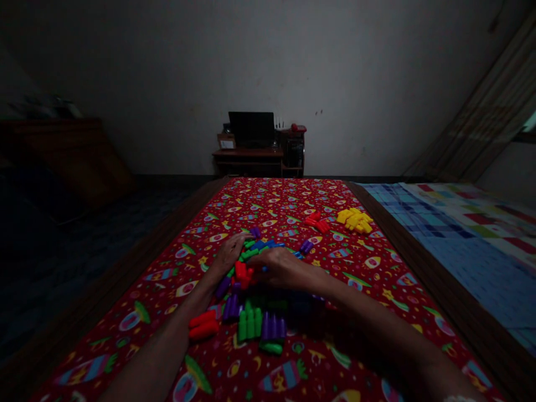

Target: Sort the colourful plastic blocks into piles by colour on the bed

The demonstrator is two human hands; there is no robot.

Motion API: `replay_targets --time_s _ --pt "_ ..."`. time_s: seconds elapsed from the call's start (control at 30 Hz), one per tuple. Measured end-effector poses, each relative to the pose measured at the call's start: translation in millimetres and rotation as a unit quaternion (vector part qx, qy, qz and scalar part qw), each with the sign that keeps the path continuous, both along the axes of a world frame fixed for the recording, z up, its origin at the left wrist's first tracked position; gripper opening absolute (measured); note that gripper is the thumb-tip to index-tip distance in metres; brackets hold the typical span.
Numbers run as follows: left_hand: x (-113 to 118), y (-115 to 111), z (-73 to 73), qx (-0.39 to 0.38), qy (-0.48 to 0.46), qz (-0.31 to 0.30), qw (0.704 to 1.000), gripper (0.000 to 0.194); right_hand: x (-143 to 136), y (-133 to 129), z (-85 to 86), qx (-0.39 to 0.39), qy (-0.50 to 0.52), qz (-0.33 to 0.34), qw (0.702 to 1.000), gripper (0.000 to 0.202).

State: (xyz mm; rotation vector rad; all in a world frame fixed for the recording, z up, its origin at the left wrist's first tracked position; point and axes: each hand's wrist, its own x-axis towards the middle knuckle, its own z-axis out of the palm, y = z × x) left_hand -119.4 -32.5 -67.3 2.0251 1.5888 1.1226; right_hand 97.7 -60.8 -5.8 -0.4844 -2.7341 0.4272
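Observation:
A heap of toy building blocks in several colours lies between my two hands. My left hand (231, 251) rests along the heap's far left edge, fingers stretched out beside green blocks (250, 254) and near a purple block (255, 231). My right hand (276, 264) reaches across the heap with its fingers curled down, closed at a red block (242, 272); its fingertips are partly hidden. Blue blocks (263, 244) show behind it. Closer to me lie a red block (203, 325), a green block (250, 324) and a purple block (273, 327).
Yellow blocks (355, 220) form a separate pile at the far right, beside a small red group (317, 221). A red patterned cloth (293, 195) covers the surface. Beyond stands a desk (247, 152) with a monitor (252, 129). Blue plaid bedding (422, 245) lies to the right.

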Motion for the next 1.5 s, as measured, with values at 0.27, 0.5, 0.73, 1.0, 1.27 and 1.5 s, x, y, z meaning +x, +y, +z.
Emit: replay_targets --time_s 0.27,0.5,0.73,1.0,1.27,1.5 --pt "-1.3 1.4 -1.3 0.004 0.000 -0.008 1.000 0.057 62.4 89.3 -1.4 -0.035 0.117 -0.352 0.928 0.023" --pt "-1.0 -0.7 1.0 -0.002 0.005 -0.008 1.000 0.056 106.3 121.8 -22.7 -0.019 0.092 -0.494 0.864 0.030" --pt "-2.4 0.4 -0.7 -0.007 -0.006 -0.007 1.000 0.054 60.9 81.6 10.1 -0.011 0.157 -0.379 0.912 0.029" --pt "-3.9 4.6 -12.8 -0.011 -0.196 0.037 0.980 0.051 -45.1 -2.6 -26.0 0.093 -0.028 -0.054 0.994 0.027" --pt "-9.0 8.6 -13.4 -0.035 -0.180 0.052 0.982 0.044 -22.6 22.1 -2.7 0.047 0.061 -0.036 0.996 0.032" --pt "-16.3 1.1 5.2 -0.039 0.051 0.007 0.998 0.043 76.9 94.5 11.1 0.061 0.140 -0.376 0.914 0.042"
